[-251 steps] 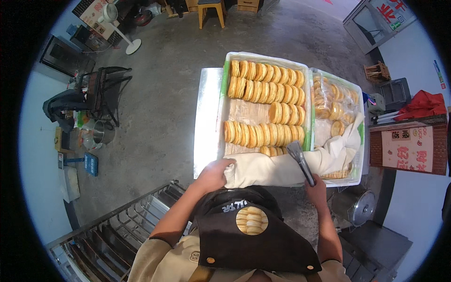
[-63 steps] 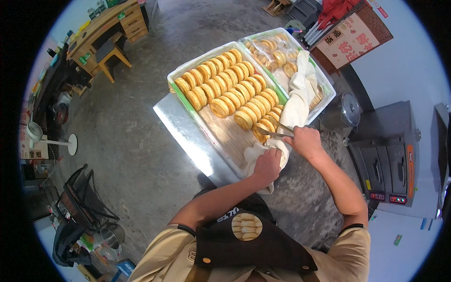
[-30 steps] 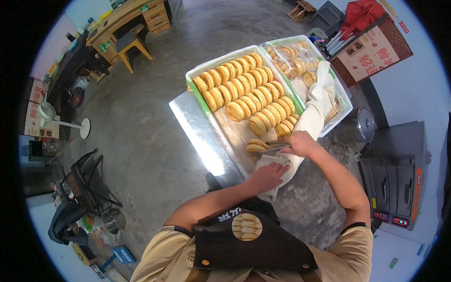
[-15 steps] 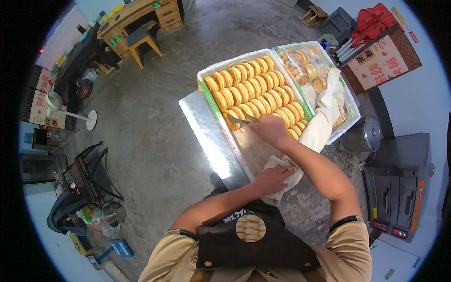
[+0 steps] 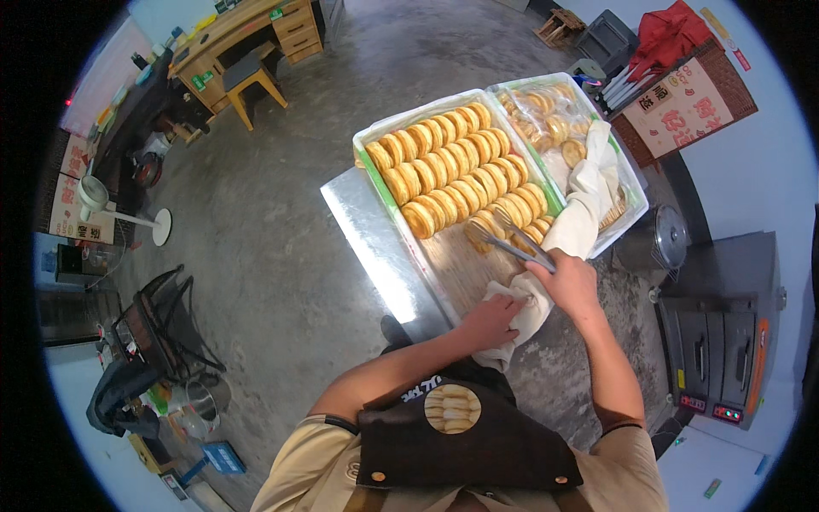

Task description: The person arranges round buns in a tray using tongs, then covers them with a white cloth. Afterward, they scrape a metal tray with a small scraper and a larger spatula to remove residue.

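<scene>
Metal tongs [image 5: 522, 241] are in my right hand [image 5: 570, 283], closed round their near end. Their parted jaws reach the near end of the shortest row of round golden pastries [image 5: 461, 158]; whether they pinch one I cannot tell. The pastries stand on edge in several rows inside a white-rimmed, lined tray [image 5: 375, 183]. Lower down, my left hand [image 5: 493, 322] is closed on the white cloth [image 5: 533, 311] at the tray's near corner. That cloth runs up along the right of the rows, over the divide to the second tray.
The second tray [image 5: 638, 213] holds bagged pastries [image 5: 546, 111]. Both rest by a shiny metal table [image 5: 367, 230]. A lidded steel pot [image 5: 670, 235] and an oven [image 5: 717, 333] stand to the right. A white fan [image 5: 128, 213] and folding chair [image 5: 158, 328] are at left.
My right hand has drawn back toward me and right, bringing the tongs from the second-nearest row to the nearest row's end. The jaws are wider apart. My left hand stays at the cloth.
</scene>
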`<act>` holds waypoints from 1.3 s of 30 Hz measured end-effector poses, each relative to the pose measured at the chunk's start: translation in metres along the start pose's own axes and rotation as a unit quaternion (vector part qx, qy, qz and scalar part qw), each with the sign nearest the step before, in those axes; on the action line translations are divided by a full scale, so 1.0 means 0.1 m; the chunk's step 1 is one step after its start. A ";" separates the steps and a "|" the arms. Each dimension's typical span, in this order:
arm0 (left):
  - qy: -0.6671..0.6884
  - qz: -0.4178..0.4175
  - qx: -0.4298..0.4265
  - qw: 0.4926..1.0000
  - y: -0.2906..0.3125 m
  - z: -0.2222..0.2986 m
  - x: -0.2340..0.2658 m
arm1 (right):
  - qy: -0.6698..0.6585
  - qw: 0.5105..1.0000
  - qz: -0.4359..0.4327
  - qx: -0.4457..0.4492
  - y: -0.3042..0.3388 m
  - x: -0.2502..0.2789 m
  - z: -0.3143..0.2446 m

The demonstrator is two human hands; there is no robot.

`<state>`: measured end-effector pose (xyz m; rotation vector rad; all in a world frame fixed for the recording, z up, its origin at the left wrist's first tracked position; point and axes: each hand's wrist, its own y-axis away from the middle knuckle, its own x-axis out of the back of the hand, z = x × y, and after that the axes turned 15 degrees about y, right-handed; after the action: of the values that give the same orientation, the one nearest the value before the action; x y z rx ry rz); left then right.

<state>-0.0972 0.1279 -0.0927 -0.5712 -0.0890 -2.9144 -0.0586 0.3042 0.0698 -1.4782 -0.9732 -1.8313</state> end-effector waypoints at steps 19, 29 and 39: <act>-0.041 0.031 -0.218 0.975 -0.24 0.25 -0.09 | 0.139 0.990 0.003 -0.016 0.12 -0.04 0.64; -0.044 0.032 -0.206 0.977 -0.31 0.32 -0.16 | 0.208 0.977 -0.044 0.033 -0.32 -0.21 0.69; -0.085 0.008 -0.153 0.985 -0.21 0.27 -0.07 | 0.183 0.969 -0.152 0.070 -0.62 -0.42 0.68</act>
<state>-0.0851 0.1518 -0.0710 -0.8615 0.3470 -2.8749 -0.0628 0.3954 0.0261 -0.8981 -1.1584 -2.1026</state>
